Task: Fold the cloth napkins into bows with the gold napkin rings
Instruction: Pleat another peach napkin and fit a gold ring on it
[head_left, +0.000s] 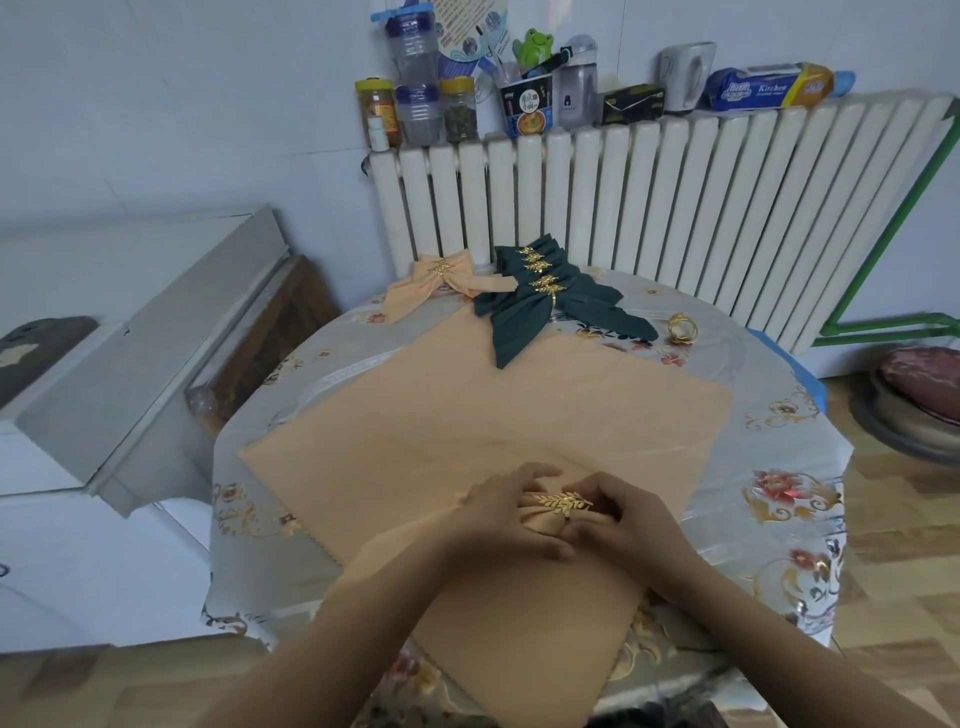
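Gathering a peach napkin (540, 525) at the near edge of the round worktop (779, 415), you have both hands closed around its bunched middle: your left hand (498, 512) curls over the cloth from the left, and your right hand (631, 514) pinches the gold leaf ring (561, 503) that sits over the gather. Judging by the scene, the job is well along. At the far side lie one finished peach bow (441, 280) and a stack of dark green bows (540, 291), each cinched with a gold ring. A spare gold ring (681, 328) waits apart on the right, and a large flat peach cloth (467, 426) spreads beneath your hands, so at least this bow and probably one more remain. The napkins look like soft matte woven cloth that pleats readily, with a pinked, zigzag hem at the near edge. The rings are shiny metal bands with leaf sprigs. The worktop's cover is glossy, printed with red flowers and gold scrolls. Behind it stands a white ribbed radiator (675, 197).
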